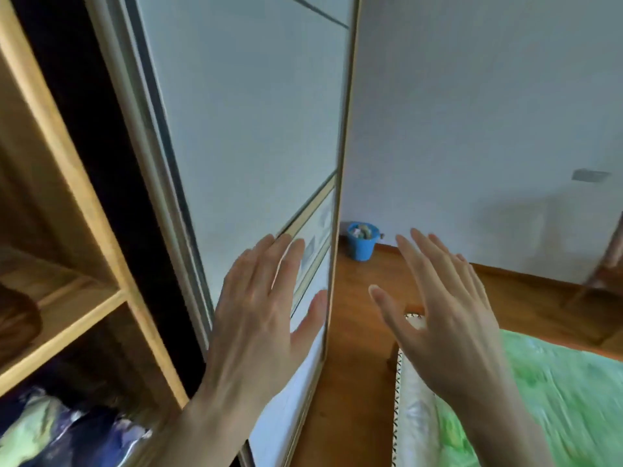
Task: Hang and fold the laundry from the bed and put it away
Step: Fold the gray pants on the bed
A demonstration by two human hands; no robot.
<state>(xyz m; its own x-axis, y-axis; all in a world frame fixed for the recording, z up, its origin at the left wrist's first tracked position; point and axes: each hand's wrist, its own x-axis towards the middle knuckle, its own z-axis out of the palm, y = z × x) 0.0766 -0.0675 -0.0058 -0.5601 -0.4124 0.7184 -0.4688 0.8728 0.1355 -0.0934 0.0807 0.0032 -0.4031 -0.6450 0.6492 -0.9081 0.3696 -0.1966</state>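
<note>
My left hand (pixel 259 305) is raised with straight fingers spread in front of the pale sliding wardrobe door (pixel 256 129); whether it touches the door is unclear. My right hand (pixel 445 308) is held up beside it with fingers spread, empty, above the floor and the bed's corner. The bed (pixel 546 399) with a green cover lies at the lower right. Inside the open wardrobe on the left, wooden shelves (pixel 77 308) hold folded blue and pale green fabric (pixel 60 429) at the bottom and a brown item (pixel 17 321) one shelf up.
A blue bucket (pixel 361 241) with things in it stands on the wooden floor (pixel 354 332) by the white wall. A narrow strip of floor runs between wardrobe and bed. A wooden furniture leg (pixel 606 264) shows at the far right.
</note>
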